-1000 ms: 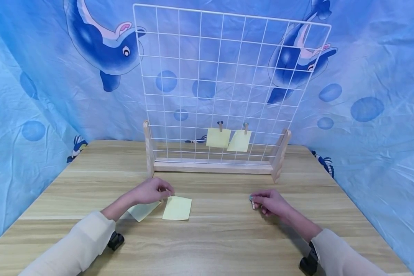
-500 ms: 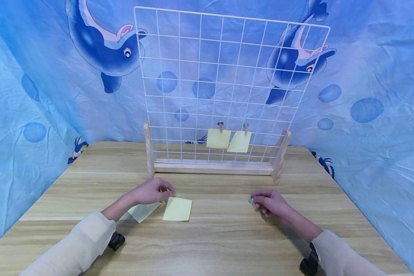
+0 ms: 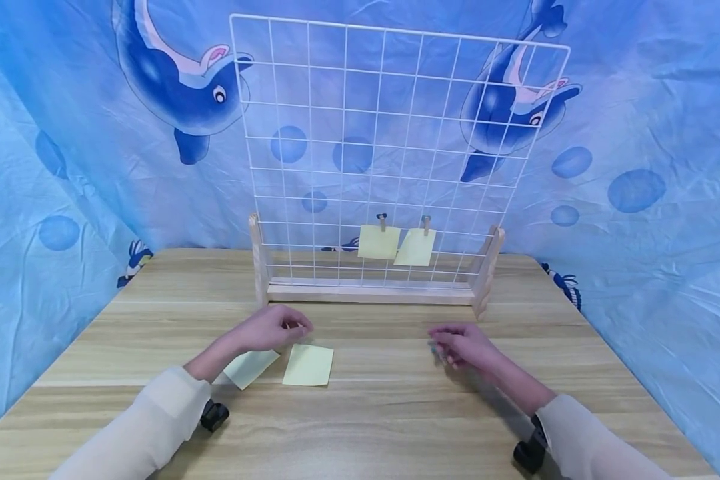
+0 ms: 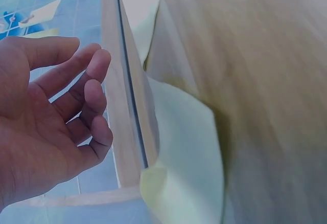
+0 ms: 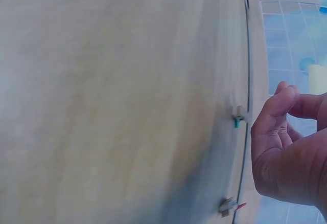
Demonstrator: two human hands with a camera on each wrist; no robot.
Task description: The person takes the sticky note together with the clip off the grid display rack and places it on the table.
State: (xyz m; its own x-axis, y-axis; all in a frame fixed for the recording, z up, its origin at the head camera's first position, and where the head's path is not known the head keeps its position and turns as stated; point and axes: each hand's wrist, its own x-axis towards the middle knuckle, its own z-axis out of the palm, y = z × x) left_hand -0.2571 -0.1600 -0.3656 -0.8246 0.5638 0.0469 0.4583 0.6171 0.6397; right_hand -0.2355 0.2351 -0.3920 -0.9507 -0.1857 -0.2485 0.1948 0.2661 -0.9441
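My left hand [image 3: 279, 327] hovers over the table just beyond two paper notes, its fingers loosely bent and holding nothing. One is a pale yellow sticky note [image 3: 309, 365]; the other is a pale greenish note [image 3: 251, 369], partly overlapped by my wrist. Curled edges show on the near note [image 4: 189, 142] in the left wrist view. My right hand [image 3: 467, 345] hangs above the table on the right, thumb and index fingertips close together with nothing visible between them. Below it lie a small clothespin with a teal decoration [image 5: 238, 117] and another with a red one [image 5: 226, 206].
A white wire grid [image 3: 360, 160] stands in a wooden base [image 3: 369, 293] at the back of the table. Two yellow notes hang on it: a left one [image 3: 379, 243] and a right one [image 3: 416, 248], each under a wooden clothespin. A blue dolphin-print cloth [image 3: 648, 120] surrounds the table.
My right hand has lifted slightly up and left, away from the teal clothespin at its fingertips. My left hand has shifted a little to the right. The notes stay put.
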